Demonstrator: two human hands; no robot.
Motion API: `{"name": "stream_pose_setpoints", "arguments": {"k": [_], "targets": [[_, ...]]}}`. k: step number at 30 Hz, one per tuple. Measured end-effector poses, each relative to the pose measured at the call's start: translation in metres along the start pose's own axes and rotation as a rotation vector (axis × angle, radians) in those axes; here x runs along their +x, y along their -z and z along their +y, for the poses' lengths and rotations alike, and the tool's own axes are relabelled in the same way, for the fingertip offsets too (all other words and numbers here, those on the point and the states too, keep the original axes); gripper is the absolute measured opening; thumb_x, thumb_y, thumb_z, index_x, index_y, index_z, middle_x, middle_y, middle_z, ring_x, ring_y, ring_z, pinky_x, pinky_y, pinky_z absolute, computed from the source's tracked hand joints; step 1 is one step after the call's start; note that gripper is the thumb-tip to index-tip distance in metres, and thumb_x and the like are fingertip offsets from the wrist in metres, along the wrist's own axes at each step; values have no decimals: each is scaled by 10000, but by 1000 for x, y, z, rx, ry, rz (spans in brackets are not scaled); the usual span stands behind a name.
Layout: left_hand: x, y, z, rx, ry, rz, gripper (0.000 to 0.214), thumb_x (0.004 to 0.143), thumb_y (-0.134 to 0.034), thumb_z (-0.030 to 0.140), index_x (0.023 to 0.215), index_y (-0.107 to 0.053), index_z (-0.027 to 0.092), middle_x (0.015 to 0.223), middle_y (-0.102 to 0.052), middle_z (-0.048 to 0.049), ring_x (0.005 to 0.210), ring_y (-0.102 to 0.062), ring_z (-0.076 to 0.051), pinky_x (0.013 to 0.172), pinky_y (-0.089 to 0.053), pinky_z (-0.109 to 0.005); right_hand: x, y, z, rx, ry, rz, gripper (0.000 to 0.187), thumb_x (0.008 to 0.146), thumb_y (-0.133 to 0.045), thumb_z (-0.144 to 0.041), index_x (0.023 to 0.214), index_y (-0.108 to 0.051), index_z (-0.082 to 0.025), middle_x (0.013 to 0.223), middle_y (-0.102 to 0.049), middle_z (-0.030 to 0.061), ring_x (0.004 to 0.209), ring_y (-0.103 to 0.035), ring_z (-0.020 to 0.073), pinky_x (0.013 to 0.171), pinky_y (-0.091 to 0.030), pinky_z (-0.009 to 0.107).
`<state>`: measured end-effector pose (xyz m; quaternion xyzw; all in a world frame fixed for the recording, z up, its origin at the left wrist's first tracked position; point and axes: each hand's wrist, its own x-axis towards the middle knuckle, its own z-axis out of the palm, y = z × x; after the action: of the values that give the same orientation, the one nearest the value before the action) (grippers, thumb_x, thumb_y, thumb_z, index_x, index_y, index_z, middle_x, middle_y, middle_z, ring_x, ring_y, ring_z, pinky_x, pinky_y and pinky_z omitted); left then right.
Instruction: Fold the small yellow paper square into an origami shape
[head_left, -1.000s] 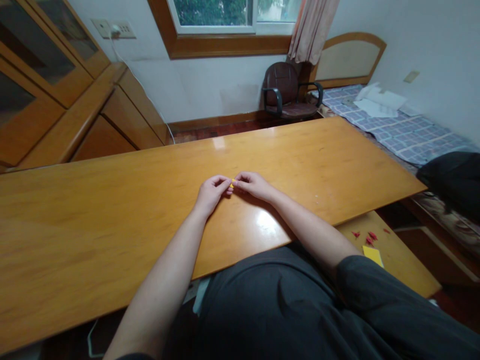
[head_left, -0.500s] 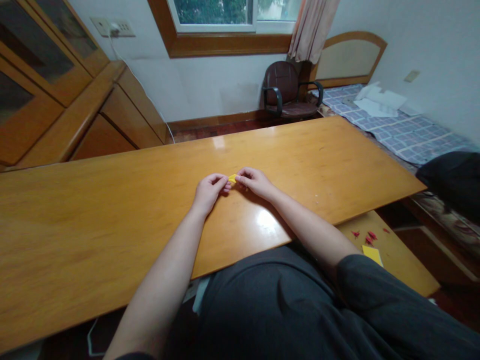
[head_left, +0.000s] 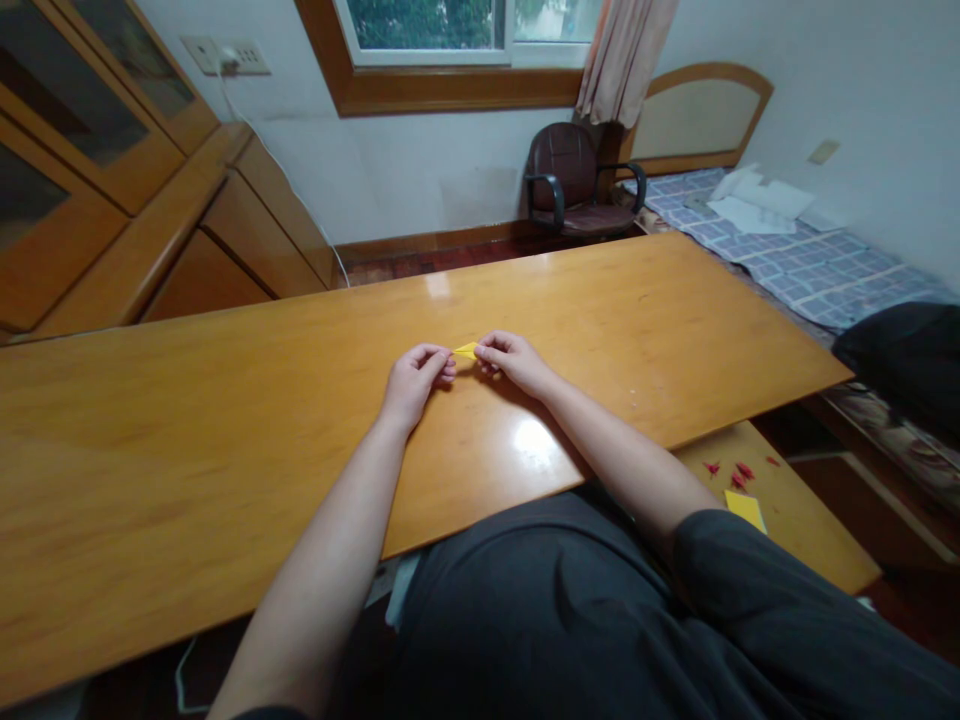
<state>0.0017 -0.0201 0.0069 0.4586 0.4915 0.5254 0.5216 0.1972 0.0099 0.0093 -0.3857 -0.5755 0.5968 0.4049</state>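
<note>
Two hands pinching one folded paper

Both your forearms reach forward over the wooden table (head_left: 187, 430), with the wrists low. Your left hand (head_left: 411, 378) and right hand (head_left: 514, 360) meet fingertip to fingertip. Each is curled and grips one end of a small yellow folded paper (head_left: 466, 350), a flat, pointed piece held at mid-table.
</note>
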Motion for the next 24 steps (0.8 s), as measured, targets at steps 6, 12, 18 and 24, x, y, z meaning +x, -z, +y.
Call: {"name": "stream_pose_setpoints", "arguments": {"k": [6,12,18,24], "targets": [[-3,-5,1,20,39,-83,360,680,-817,390,890,-668,139,765,-707,-40,661,-672,-135,644,-559,-255,-2,-1,-4,26,11,-20,333,767,-721,-467,809,-594,-162,681,-618,-22,597,-536,91,564,-400,212],[0,-4,-1,-43,32,-61,388,657,-827,372,916,-642,150,784,-714,-33,645,-671,-130,631,-548,-248,-3,-2,-5,16,-13,-46,347,761,-728,-476,832,-632,-150,718,-651,-6,615,-551,88,566,-410,204],[-1,-3,-2,-23,8,-85,328,713,-782,394,898,-687,141,760,-706,-34,637,-640,-120,599,-525,-228,-1,-2,5,-4,4,-91,362,774,-725,-487,855,-656,-141,723,-661,7,602,-557,89,555,-430,204],[-1,-2,-3,58,2,-68,241,732,-747,367,817,-681,151,656,-657,-4,552,-576,-95,535,-459,-199,-2,-5,8,-74,130,-33,394,827,-700,-441,1136,-633,-206,951,-662,16,682,-593,106,594,-483,228]]}}
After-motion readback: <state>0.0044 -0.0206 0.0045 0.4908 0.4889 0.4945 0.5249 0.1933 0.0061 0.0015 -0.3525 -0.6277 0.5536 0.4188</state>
